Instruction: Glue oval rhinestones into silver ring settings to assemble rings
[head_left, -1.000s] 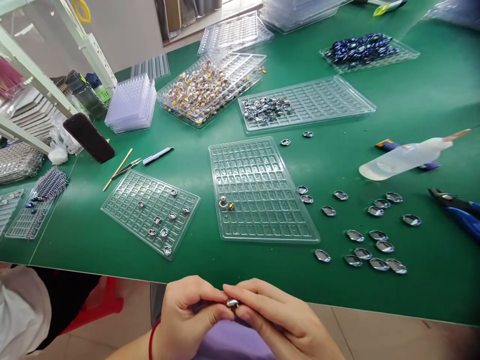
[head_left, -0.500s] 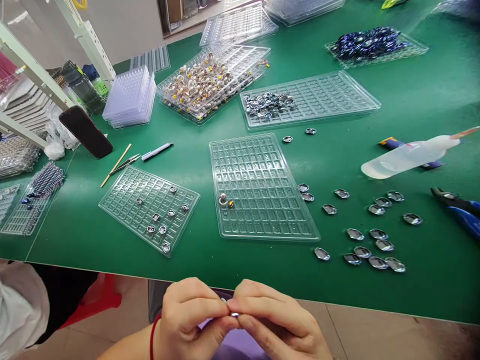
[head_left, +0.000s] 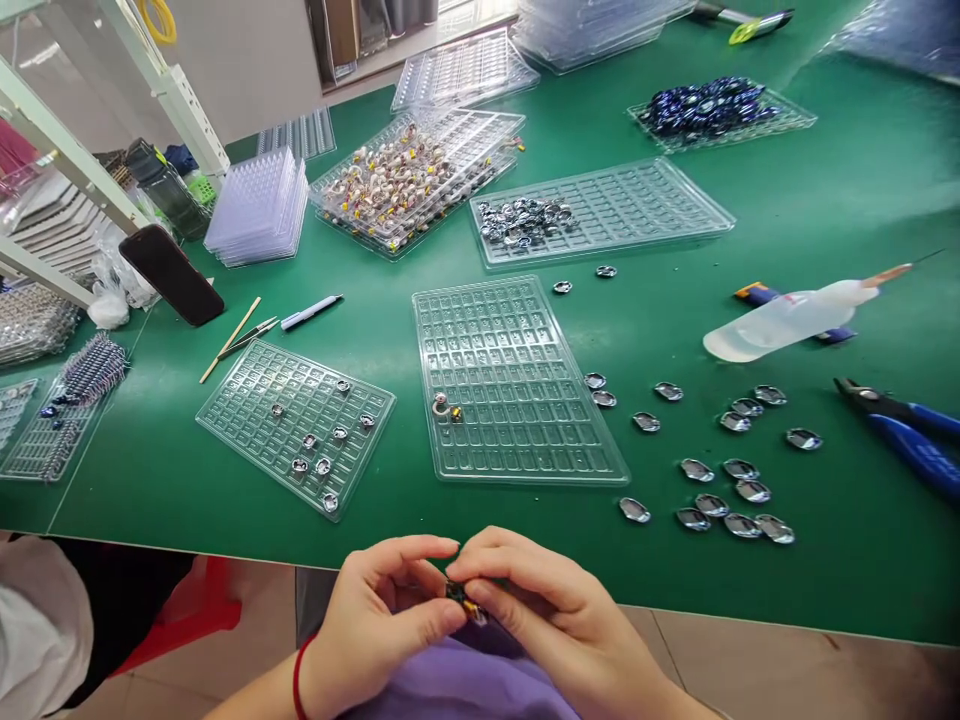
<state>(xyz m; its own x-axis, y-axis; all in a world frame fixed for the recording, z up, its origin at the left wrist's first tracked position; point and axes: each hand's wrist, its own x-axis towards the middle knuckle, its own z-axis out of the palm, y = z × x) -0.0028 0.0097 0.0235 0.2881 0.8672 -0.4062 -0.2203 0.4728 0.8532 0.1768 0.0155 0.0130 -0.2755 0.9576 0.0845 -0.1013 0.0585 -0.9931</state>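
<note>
Above my lap, at the table's front edge, my right hand pinches a small dark-and-yellow part with a shiny end between thumb and fingers. The fingers hide much of it. My left hand, with a red cord at the wrist, is close on the other side. Its thumb tip is by the part, and its index finger is lifted apart from the thumb. Ahead lies a clear pocketed tray with a small ring-shaped piece and a yellow-black piece in it.
Several faceted oval gems lie loose at the right, near blue-handled cutters and a squeeze bottle with a needle tip. A smaller tray with several silvery pieces, tweezers and a phone are at the left.
My left fingers have come apart from the close pinch of both hands. The held part has turned and now shows its dark and yellow side. The view has shifted slightly.
</note>
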